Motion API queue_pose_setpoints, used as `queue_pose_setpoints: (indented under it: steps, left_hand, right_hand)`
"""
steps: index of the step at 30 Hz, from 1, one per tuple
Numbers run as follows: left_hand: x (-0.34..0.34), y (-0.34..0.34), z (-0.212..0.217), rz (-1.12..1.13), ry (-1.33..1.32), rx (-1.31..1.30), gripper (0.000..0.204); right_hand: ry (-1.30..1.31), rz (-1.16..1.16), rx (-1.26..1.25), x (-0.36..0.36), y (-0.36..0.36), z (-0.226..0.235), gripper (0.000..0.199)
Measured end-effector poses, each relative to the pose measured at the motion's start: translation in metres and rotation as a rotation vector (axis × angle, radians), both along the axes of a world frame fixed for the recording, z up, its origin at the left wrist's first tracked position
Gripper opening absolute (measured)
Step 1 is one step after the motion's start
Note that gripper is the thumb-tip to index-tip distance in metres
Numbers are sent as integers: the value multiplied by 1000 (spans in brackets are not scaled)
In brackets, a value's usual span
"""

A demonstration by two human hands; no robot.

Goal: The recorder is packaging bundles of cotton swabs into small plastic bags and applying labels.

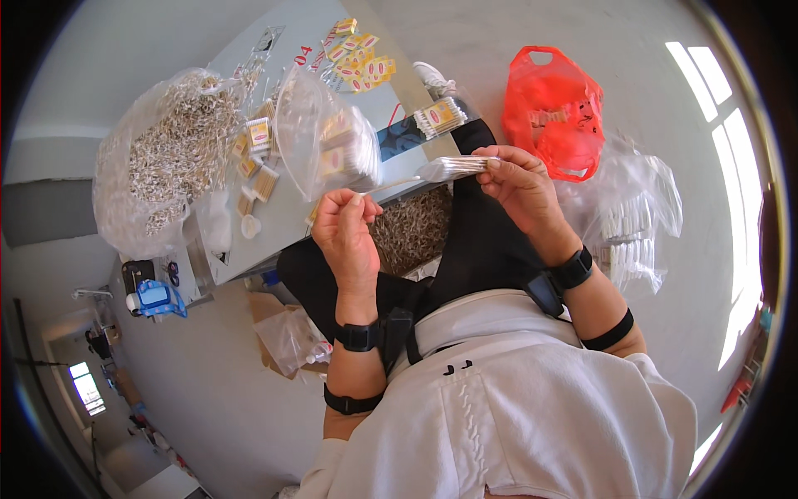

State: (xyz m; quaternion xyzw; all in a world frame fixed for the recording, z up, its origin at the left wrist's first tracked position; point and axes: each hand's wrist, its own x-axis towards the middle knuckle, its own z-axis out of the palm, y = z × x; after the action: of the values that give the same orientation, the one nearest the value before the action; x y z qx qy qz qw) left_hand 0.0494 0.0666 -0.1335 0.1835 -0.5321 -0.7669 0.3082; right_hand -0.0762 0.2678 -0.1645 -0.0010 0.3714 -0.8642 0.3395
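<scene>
Head view shows my right hand [522, 185] closed on a flat bundle of cotton swabs [453, 169], held level just above my lap, tips pointing left. My left hand [347, 226] is pinched shut on a single swab [391, 186], whose thin stick runs from the fingertips up toward the bundle's end. Both sit over my dark trousers, just at the near edge of the worktop [283, 218].

To do this well, I judge the bundle should stay flat and squeezed lightly at its middle, so the sticks neither fan out nor slip. The single swab should travel straight along its own length, not sideways, or it will drag its neighbours askew. I would keep the left pinch near the stick's end, away from the cotton tip.

On the worktop lie a clear bag [328, 145] with packed swabs, small yellow-labelled packets [363, 58], and a large bag of loose pale pieces [170, 154]. A red plastic bag [555, 112] rests on the floor to my right.
</scene>
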Motion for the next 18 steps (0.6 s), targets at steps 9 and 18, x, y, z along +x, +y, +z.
queue_pose_setpoints:
  steps: [9,18]
  left_hand:
    - [12,-6,-6,-24,-49,157,5]
    - [16,-8,-11,-48,-17,260,4]
  right_hand:
    - [-3,40,-22,-1,-4,-3,18]
    - [35,54,-15,2,-8,2,22]
